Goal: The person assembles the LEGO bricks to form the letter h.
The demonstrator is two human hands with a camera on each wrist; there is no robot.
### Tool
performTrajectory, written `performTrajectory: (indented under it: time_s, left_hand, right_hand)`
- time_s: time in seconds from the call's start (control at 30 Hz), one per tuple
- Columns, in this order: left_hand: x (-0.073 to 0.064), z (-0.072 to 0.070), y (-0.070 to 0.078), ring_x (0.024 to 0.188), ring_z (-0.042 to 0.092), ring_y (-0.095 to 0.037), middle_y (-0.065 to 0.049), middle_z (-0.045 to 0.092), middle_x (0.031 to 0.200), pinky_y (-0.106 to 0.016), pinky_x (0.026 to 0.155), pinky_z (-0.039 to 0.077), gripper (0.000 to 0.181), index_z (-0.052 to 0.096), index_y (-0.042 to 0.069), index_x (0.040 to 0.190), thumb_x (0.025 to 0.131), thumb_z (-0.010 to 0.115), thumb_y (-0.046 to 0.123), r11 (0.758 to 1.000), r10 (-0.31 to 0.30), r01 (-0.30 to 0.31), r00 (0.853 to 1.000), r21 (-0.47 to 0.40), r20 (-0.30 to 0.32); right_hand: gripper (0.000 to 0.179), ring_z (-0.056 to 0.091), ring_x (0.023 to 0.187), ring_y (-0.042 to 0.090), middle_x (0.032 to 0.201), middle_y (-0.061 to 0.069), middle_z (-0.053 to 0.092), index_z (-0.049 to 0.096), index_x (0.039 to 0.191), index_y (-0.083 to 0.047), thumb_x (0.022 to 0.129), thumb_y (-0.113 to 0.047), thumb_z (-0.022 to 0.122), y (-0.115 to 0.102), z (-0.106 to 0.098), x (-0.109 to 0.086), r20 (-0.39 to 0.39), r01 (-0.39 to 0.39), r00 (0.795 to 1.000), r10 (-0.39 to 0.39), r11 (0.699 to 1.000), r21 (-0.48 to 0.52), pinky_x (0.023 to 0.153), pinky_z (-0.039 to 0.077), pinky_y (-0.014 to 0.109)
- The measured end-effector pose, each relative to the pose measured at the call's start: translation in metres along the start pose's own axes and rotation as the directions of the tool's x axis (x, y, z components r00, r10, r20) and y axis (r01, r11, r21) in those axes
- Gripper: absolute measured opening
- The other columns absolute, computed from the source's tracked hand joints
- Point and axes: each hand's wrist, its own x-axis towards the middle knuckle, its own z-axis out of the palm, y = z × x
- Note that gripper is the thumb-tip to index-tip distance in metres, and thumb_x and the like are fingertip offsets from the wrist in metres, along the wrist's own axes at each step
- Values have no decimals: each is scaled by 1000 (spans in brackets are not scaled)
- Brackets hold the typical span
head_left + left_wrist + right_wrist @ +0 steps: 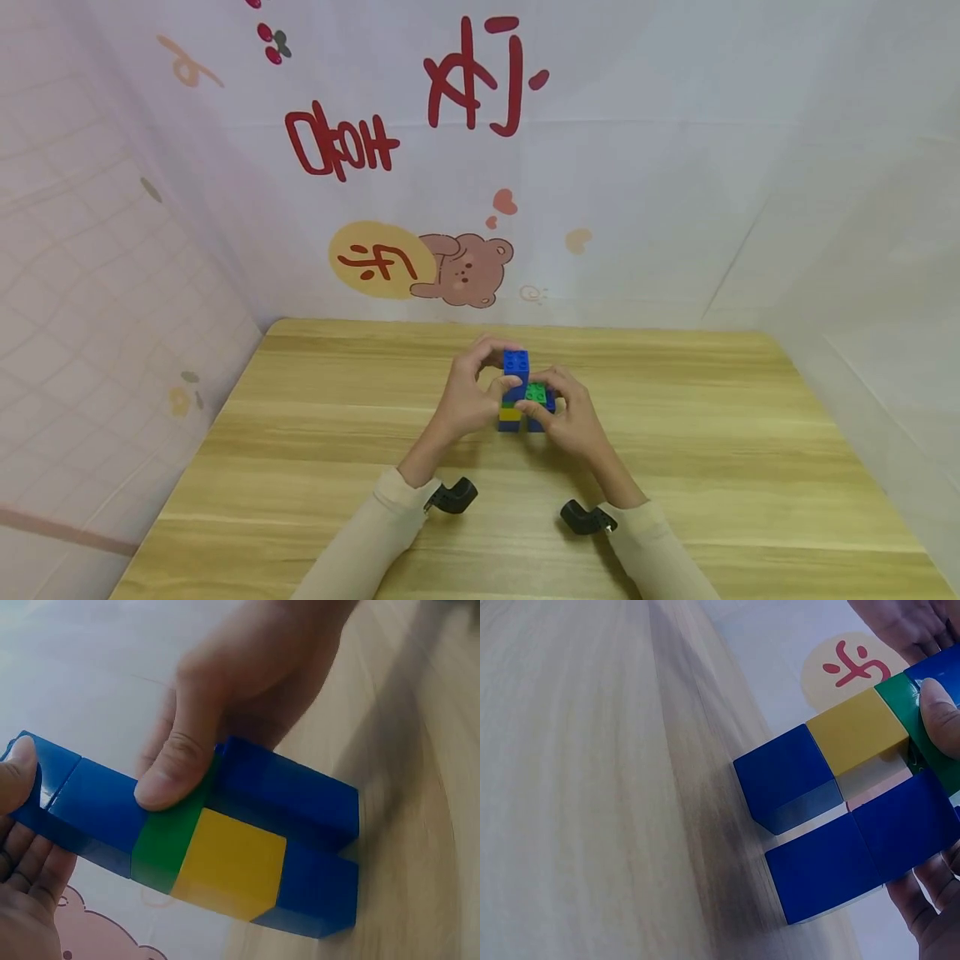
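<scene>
A small structure of toy building bricks stands on the wooden table between the hands. One leg has a yellow brick point(232, 859) over a blue brick point(316, 892); the other leg is two blue bricks point(862, 844). Across both lies a green brick point(536, 393). Blue bricks point(516, 363) rise in a stack from its left side. My left hand point(468, 400) pinches the topmost blue brick between thumb and fingers. With its thumb point(176, 769) pressed on the green brick and its fingers behind the structure, my right hand point(573, 421) grips the right side.
The wooden table point(330, 467) extends on every side of the structure. Behind it hangs a pale sheet point(637, 183) with red characters and a cartoon bear point(471, 271). Black devices point(455, 497) are worn at both wrists, by the beige sleeves.
</scene>
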Motion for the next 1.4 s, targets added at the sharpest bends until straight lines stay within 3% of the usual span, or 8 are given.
performTrajectory:
  time_s: [0.27, 0.57, 0.7, 0.87, 1.1, 1.27, 1.4]
  left_hand:
    - [-4, 3, -7, 93, 62, -20, -7, 64, 109, -42, 89, 59, 35, 65, 11, 125, 93, 72, 0, 999, 24, -22, 999, 39, -32]
    - [-4, 8, -8, 101, 62, -22, -8, 61, 116, -37, 97, 58, 38, 59, 11, 134, 98, 69, 11, 998, -13, 14, 1000, 64, -16]
    - [-4, 9, -7, 109, 62, -23, -7, 60, 124, -40, 101, 57, 41, 56, 12, 139, 99, 67, 10, 997, -62, 63, 998, 45, -13]
    - [-7, 10, -12, 115, 59, -26, -9, 60, 129, -45, 104, 56, 46, 53, 9, 142, 98, 68, 9, 992, -121, 121, 993, -35, -5]
    - [-26, 11, -29, 120, 58, -24, -9, 62, 128, -46, 109, 54, 46, 54, 14, 142, 99, 68, 11, 966, -253, 255, 967, -51, 33]
    - [-28, 12, -34, 123, 58, -26, -8, 62, 130, -48, 110, 53, 46, 53, 17, 143, 100, 68, 13, 963, -258, 260, 965, -75, 36]
    - [-30, 13, -39, 124, 58, -28, -11, 62, 132, -50, 110, 52, 49, 53, 18, 144, 99, 67, 6, 956, -275, 279, 960, -94, 53]
  right_hand:
    - [25, 55, 89, 20, 98, 7, 66, 73, 112, -8, 88, -7, 80, -1, 1, 2, 11, 10, 1000, -10, 1000, 0, 77, 49, 27]
    - [25, 56, 89, 21, 99, 9, 67, 73, 110, -8, 87, -7, 81, 2, -7, 6, 16, 25, 1000, -25, 1000, -13, 76, 49, 26]
    - [27, 56, 91, 21, 103, 8, 68, 72, 113, -10, 88, -10, 81, 16, -8, 12, 49, 3, 999, -2, 1000, -20, 79, 50, 27]
    - [31, 60, 102, 17, 111, -1, 68, 71, 118, -21, 89, -21, 81, 39, -13, 16, 122, -68, 990, 68, 998, -8, 93, 55, 39]
    - [34, 63, 118, 21, 126, -1, 70, 68, 124, -22, 92, -22, 79, 43, -24, 15, 218, -111, 972, 92, 991, 78, 106, 52, 53]
    - [39, 63, 118, 24, 128, 5, 68, 65, 127, -19, 91, -11, 78, 49, -33, 16, 258, -79, 965, 43, 988, 130, 106, 53, 53]
    - [43, 64, 114, 24, 126, 6, 68, 64, 127, -17, 88, -6, 79, 54, -39, 17, 285, -81, 958, 37, 986, 143, 103, 55, 44]
